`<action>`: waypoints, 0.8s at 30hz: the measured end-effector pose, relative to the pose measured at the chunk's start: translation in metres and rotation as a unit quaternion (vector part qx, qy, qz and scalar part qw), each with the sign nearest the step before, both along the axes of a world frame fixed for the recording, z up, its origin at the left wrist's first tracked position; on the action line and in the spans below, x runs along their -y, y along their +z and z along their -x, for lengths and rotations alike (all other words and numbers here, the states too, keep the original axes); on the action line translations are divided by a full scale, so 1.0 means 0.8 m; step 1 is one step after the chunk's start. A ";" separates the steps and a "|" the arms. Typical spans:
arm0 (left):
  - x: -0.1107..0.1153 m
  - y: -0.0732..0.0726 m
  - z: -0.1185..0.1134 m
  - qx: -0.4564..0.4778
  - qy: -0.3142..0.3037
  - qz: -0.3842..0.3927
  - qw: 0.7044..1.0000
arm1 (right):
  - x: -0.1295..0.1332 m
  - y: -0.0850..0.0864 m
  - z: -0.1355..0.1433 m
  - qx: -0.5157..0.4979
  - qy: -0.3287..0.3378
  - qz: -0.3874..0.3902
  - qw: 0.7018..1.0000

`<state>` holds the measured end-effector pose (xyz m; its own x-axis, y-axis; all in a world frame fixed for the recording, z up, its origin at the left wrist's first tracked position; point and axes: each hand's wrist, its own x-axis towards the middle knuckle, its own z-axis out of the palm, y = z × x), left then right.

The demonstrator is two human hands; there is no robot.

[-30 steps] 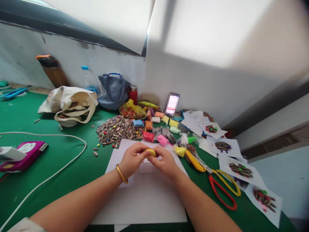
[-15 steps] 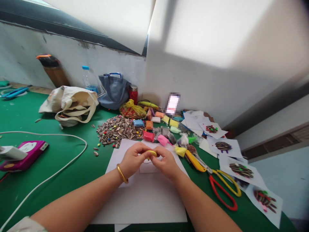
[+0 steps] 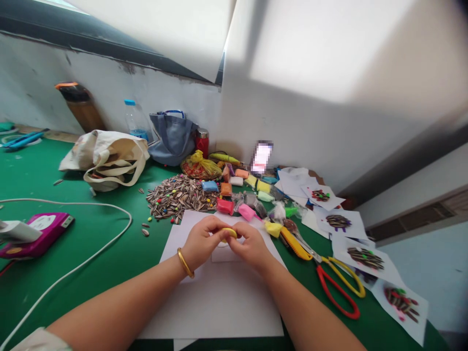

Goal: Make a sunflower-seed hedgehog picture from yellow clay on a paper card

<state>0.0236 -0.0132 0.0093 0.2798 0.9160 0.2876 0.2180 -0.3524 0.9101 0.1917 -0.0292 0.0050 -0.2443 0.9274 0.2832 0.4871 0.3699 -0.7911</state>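
Between my fingertips is a flat, rounded piece of yellow clay (image 3: 230,234), pinched from both sides. My left hand (image 3: 203,242) grips its left side, thumb and fingers closed; a gold bangle circles that wrist. On its other side my right hand (image 3: 252,244) holds it the same way. Beneath the hands lies a small white card (image 3: 225,255) with part of a drawn curve showing. The card rests on large white paper (image 3: 219,307). Just beyond are packets of clay, among them a pink one (image 3: 246,212), a red one (image 3: 224,206) and a yellow one (image 3: 272,228).
Sunflower seeds (image 3: 179,195) are heaped behind the paper at left. Scissors (image 3: 340,282) and a yellow utility knife (image 3: 295,243) lie to the right, beside several seed-decorated cards (image 3: 365,257). A white cable (image 3: 109,243), a canvas bag (image 3: 106,156) and a phone (image 3: 262,157) are also on the green table.
Both hands stay in nearly the same place around the yellow clay. The clay looks slightly turned between the fingertips; nothing else visibly moves.
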 end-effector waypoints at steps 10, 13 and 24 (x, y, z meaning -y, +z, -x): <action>0.001 -0.002 -0.001 0.043 0.007 0.053 0.998 | -0.003 -0.002 -0.003 -0.045 0.011 0.011 0.999; 0.001 -0.002 -0.001 0.021 0.005 0.044 0.999 | -0.002 -0.002 -0.001 -0.028 0.001 0.006 1.000; 0.002 0.000 -0.003 0.068 -0.008 0.082 0.994 | -0.003 -0.004 -0.002 -0.045 0.008 0.029 0.999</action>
